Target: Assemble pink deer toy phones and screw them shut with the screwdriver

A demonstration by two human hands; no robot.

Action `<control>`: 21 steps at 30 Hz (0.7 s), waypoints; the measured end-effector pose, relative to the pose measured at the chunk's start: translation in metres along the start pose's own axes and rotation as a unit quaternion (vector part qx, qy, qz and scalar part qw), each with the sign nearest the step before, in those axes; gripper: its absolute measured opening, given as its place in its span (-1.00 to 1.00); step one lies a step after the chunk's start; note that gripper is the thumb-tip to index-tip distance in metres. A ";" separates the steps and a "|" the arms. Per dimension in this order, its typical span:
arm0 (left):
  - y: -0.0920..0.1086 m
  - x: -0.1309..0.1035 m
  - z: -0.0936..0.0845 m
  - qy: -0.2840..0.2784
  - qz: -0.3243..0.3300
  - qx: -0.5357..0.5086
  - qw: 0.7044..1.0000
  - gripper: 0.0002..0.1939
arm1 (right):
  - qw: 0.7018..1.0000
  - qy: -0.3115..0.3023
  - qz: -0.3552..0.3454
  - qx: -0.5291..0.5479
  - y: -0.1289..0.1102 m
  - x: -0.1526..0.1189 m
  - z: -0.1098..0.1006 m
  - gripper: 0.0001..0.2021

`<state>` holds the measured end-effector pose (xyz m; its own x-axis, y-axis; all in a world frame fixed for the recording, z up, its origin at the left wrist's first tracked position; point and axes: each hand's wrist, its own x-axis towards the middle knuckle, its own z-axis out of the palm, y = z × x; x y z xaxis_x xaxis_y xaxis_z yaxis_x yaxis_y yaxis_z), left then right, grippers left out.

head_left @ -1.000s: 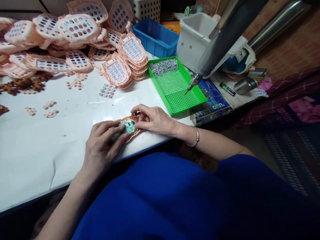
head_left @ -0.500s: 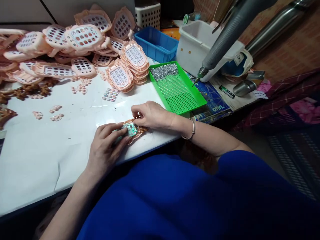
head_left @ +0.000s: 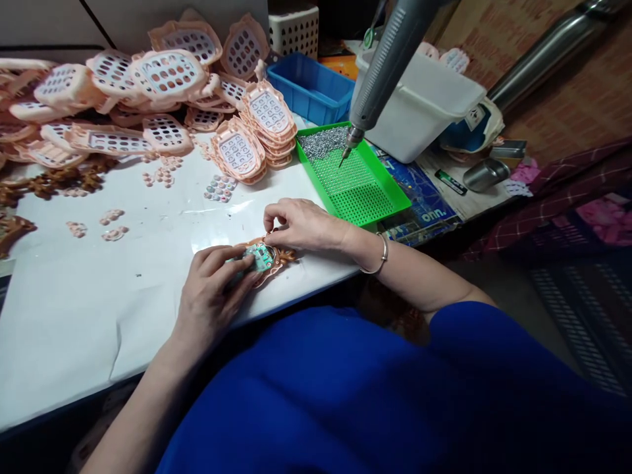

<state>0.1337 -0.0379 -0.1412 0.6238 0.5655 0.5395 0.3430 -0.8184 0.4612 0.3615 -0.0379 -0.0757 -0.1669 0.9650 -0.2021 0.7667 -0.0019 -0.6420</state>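
Both hands pinch one piece: left hand [head_left: 210, 299] steadies the green circuit board [head_left: 259, 255], right hand [head_left: 302, 224] presses the peach shell [head_left: 274, 258]'s far edge. Seating step, I'd judge; next needs alignment.

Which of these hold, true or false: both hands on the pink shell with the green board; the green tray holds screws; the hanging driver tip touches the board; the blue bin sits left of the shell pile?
1. Left hand and right hand rest on the pink shell with the green board. True.
2. Green tray holds screws. True.
3. Hanging driver tip touches the board. False: it hangs over the tray.
4. Blue bin sits left of the shell pile. False: it sits to its right.
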 end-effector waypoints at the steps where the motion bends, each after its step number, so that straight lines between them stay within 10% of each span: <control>1: 0.000 0.000 0.000 -0.001 0.001 0.001 1.000 -0.83 | 1.000 -0.004 -0.004 0.004 0.000 0.002 0.000 -0.92; 10: 0.001 0.001 0.000 -0.002 0.016 0.017 1.000 -0.84 | 0.975 -0.071 0.028 0.211 0.007 0.009 0.010 -0.85; 21: 0.000 -0.008 0.009 0.006 -0.055 -0.014 0.998 -0.53 | 0.995 0.093 -0.035 0.013 0.013 -0.004 0.019 -0.89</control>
<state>0.1345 -0.0435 -0.1517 0.5747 0.6531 0.4932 0.3894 -0.7483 0.5370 0.3599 -0.0469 -0.0974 -0.0992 0.9949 -0.0171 0.7411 0.0623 -0.6685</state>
